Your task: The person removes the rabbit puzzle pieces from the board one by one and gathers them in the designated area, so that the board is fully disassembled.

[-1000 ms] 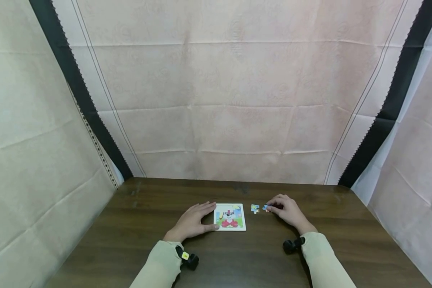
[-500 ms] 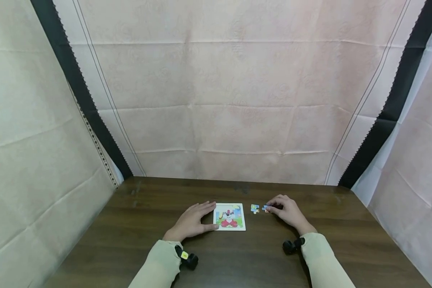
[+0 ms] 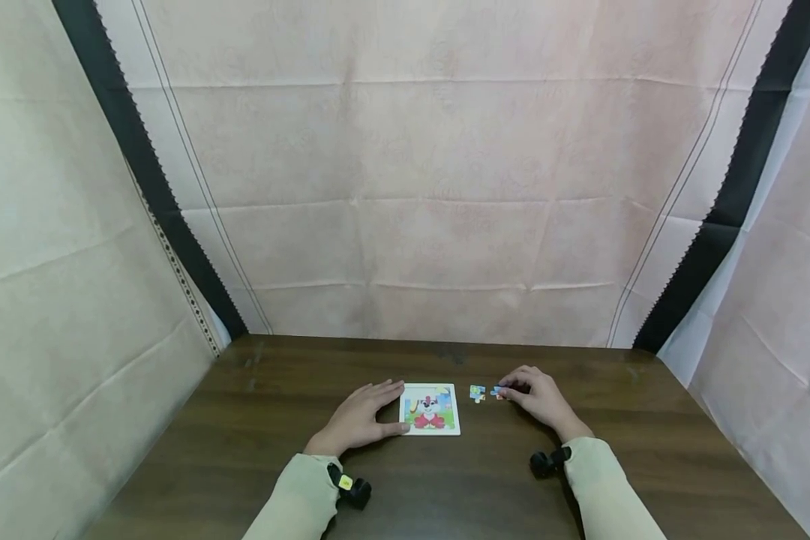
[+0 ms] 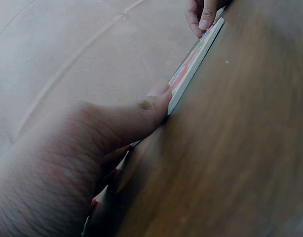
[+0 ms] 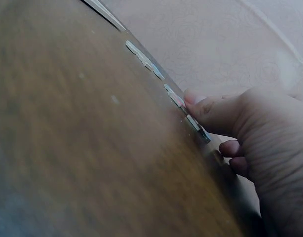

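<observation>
Head view: picture board (image 3: 430,409) flat on worktop (image 3: 439,491), between hands, touching left hand (image 3: 359,418). Left hand spread wide, fingertips at board's far corner, thumb at near one; likely steadying it. Left wrist view shows thumb against board's edge. First puzzle piece (image 3: 477,394) flat between board and right hand (image 3: 538,397), apart from both. Second puzzle piece (image 3: 496,391) at right fingertips, partly covered. Right hand narrow: thumb and forefinger appear to pinch second piece. Pieces probably laid there for easy reach.
</observation>
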A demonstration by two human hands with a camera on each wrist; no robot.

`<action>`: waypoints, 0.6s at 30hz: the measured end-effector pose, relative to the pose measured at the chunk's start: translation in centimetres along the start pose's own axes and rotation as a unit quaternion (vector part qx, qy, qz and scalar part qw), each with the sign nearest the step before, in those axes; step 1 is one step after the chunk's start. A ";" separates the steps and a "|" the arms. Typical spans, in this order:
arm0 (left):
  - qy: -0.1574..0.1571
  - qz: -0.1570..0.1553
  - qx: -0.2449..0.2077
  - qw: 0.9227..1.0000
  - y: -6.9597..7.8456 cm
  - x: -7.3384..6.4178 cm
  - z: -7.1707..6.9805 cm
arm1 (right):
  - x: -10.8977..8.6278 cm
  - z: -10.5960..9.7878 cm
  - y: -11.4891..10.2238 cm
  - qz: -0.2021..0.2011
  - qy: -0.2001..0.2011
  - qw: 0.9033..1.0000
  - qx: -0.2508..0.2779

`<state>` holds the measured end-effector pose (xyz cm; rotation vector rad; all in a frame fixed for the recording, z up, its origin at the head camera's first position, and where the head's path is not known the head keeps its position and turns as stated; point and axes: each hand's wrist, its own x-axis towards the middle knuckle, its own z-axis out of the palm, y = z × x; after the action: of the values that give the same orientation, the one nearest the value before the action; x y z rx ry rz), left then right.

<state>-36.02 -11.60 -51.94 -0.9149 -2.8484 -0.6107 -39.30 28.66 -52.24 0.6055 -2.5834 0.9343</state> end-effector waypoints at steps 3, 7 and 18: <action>0.001 -0.001 -0.002 1.000 -0.1 0.0 -0.2 | 0.2 -0.1 -0.2 0.001 0.005 1.000 0.004; 0.004 0.000 -0.012 1.000 0.2 0.0 -0.1 | 0.2 -0.1 -0.5 -0.011 0.033 0.999 0.006; -0.001 -0.007 -0.001 1.000 0.1 0.0 0.0 | 2.1 3.1 -4.5 -0.080 0.044 0.994 0.059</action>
<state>-35.92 -11.52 -51.87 -0.8960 -2.8601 -0.6130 -39.39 22.93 -51.24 0.7739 -2.3755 1.0411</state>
